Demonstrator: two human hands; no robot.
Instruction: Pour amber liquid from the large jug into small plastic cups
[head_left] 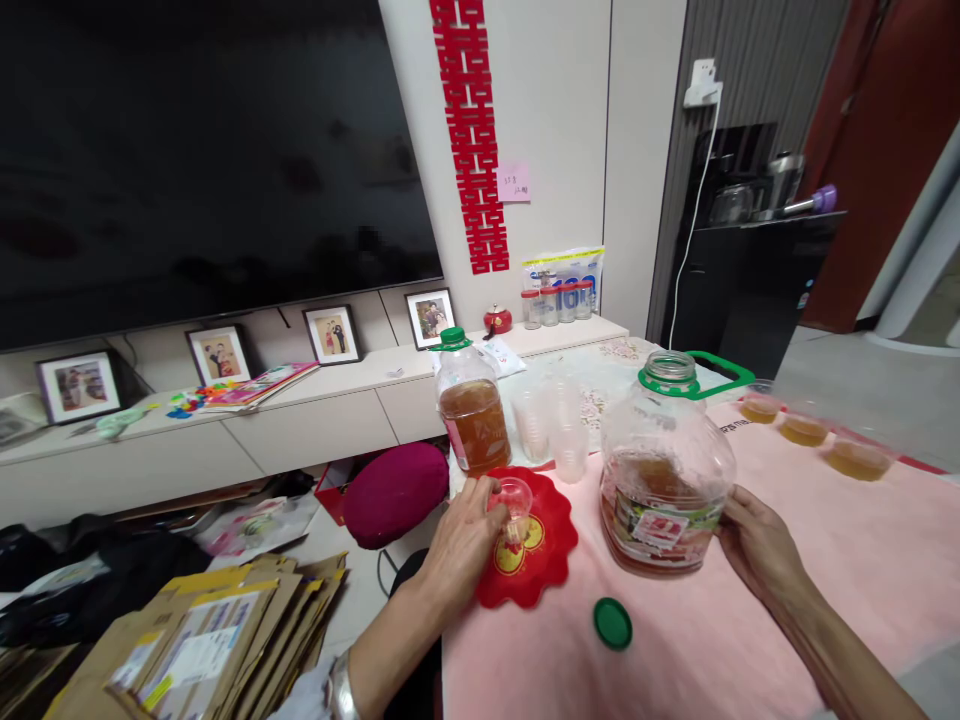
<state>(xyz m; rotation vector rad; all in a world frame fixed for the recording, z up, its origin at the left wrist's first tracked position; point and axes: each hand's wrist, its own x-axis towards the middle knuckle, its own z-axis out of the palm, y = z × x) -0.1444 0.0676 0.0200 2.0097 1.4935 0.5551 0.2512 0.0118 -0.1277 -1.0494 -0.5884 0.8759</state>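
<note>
Green cap (pixel 613 624) lies on pink cloth (pixel 540 665) up front; a capped jug (pixel 476 425), stacked cups (pixel 571 445) and 3 filled cups (pixel 804 431) stand beyond. The left hand (pixel 466 530) pinches a clear cup (pixel 515 497) over the red tray (pixel 553 545), while the right hand (pixel 759 538) touches the open jug (pixel 661 500), its hidden fingers leaving the grip impossible to tell. That transparent jug stands on the cloth, part-full of amber liquid.

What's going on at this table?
A person's left hand holds a clear cup over the red tray. Their right hand is against the side of an open jug, part full of amber liquid. A green cap lies nearby. Three filled cups stand to the right; a capped jug stands behind the tray.
</note>
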